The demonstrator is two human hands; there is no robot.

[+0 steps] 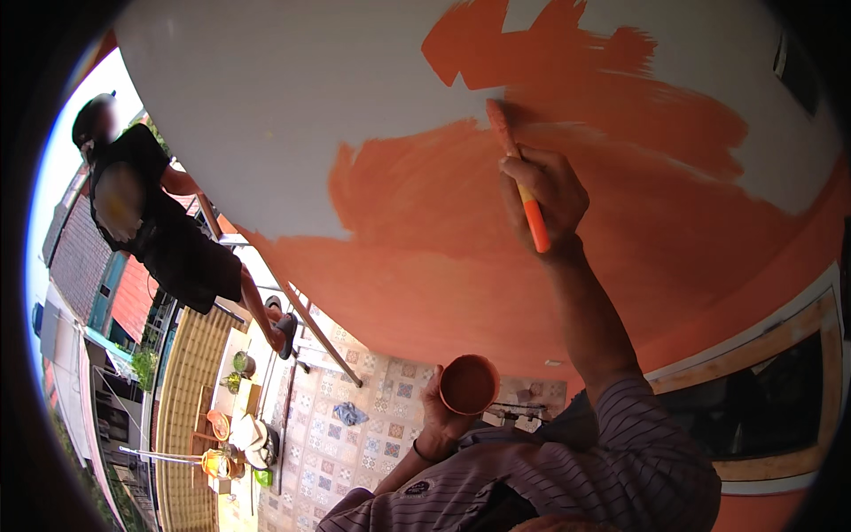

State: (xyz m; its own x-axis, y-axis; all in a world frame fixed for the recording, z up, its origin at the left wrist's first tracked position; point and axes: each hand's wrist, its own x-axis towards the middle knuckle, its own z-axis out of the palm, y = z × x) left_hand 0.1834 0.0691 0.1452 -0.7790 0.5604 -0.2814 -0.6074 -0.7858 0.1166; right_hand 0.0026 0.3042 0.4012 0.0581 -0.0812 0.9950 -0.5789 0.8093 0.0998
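My right hand (pixel 551 191) is closed round the handle of a paintbrush (pixel 532 213), which ends in bright orange. The brush's bristle end, coated in orange paint, meets the wall (pixel 239 115) at the upper edge of a painted patch. Orange paint (pixel 425 195) covers much of the pale grey wall, with ragged strokes higher up. Down by my body, my left hand (pixel 437 412) grips a round cup of orange paint (pixel 469 385) from its left side. The paint inside looks reddish brown, and the cup's opening faces up.
Another person (pixel 168 222) in dark clothes stands at the left beside a ladder (pixel 310 324). Patterned tiles cover the floor (pixel 355 452), where a blue-grey cloth (pixel 350 414) lies. Buckets (pixel 217 463) and potted plants (pixel 244 363) stand at lower left. A wood-framed window (pixel 771 399) is at the right.
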